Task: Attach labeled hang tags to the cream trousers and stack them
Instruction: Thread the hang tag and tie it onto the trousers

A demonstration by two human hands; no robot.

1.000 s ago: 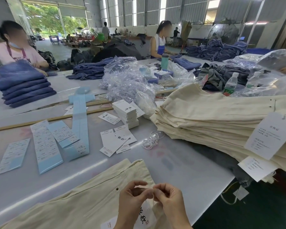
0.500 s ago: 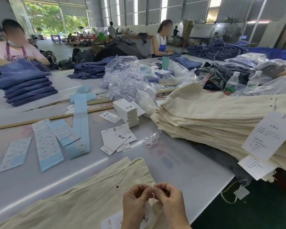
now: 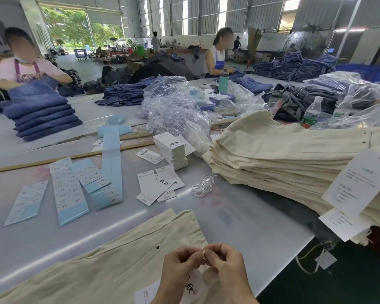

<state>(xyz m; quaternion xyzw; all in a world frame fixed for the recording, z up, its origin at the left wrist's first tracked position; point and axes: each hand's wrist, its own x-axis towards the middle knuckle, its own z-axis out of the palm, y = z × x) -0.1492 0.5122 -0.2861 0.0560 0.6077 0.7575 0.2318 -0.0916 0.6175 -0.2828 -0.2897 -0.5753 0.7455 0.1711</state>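
A pair of cream trousers [image 3: 110, 266] lies flat on the table in front of me. Over its waistband my left hand [image 3: 180, 266] and my right hand [image 3: 226, 264] meet fingertip to fingertip, both pinching a thin tag string. A white hang tag [image 3: 191, 289] with black characters lies under my hands, partly hidden. To the right stands a tall stack of cream trousers [image 3: 283, 159] with white tags [image 3: 360, 185] hanging off its near side. A pile of white hang tags [image 3: 171, 150] and loose ones [image 3: 158, 185] lie mid-table beside a bundle of white strings [image 3: 203, 185].
Blue and white sticker strips [image 3: 68, 189] lie at the left. Clear plastic bags [image 3: 169, 106] pile up behind the tags. Water bottles [image 3: 312, 113] stand behind the cream stack. Folded blue jeans [image 3: 44, 115] sit at far left, where a person works. The table edge [image 3: 294, 251] runs diagonally at right.
Both hands stay together at the waistband, still pinching the string. The view has shifted slightly; nothing on the table has moved.
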